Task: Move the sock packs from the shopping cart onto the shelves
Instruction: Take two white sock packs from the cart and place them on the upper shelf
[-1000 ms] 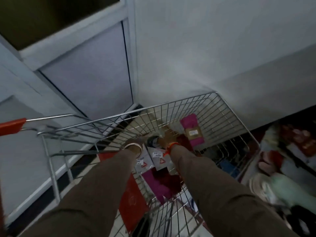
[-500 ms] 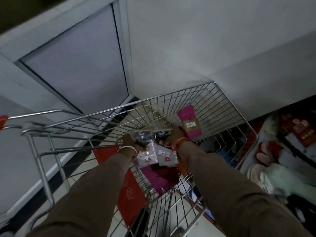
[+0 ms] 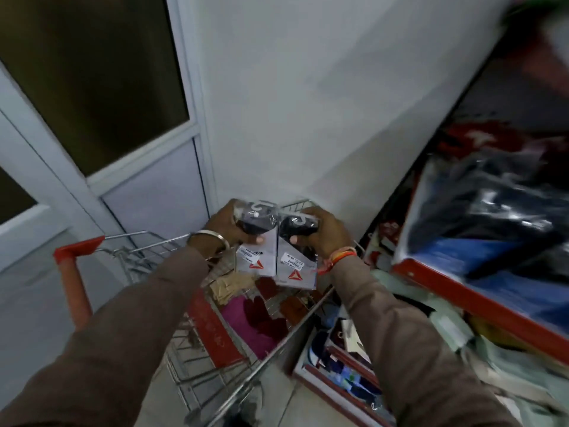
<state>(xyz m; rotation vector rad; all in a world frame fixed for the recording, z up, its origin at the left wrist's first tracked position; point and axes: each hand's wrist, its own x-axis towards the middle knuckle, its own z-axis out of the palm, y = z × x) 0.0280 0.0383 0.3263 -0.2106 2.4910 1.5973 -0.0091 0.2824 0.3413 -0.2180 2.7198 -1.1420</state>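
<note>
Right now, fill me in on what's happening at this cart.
A person in brown sleeves is unloading socks. The left hand holds one black sock pack and the right hand holds a second pack, side by side and touching, raised above the shopping cart. Neither is shelved yet. More socks, magenta and dark red among them, lie in the cart. The red-edged shelves stand to the right, already full of goods.
</note>
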